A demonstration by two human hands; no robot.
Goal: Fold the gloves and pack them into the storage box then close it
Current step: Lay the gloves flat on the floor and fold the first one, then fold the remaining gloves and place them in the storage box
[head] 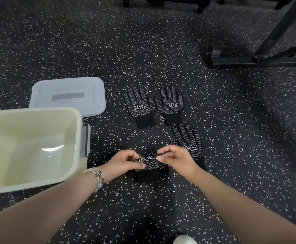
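Both hands pinch the folded glove low over the floor; the left hand grips its left end with curled fingers, and the right hand nips its right end between thumb and forefinger; the fold's long axis runs side to side between them, with the cuff apparently lying toward the person, though dark cloth on dark floor blurs it; the open storage box stands just left, nearer the left hand, its lid behind it; three more gloves lie flat beyond.

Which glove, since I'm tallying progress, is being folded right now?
The glove nearest the person, pinched between the left hand and right hand: it is doubled over, while the other three gloves lie flat on the floor.
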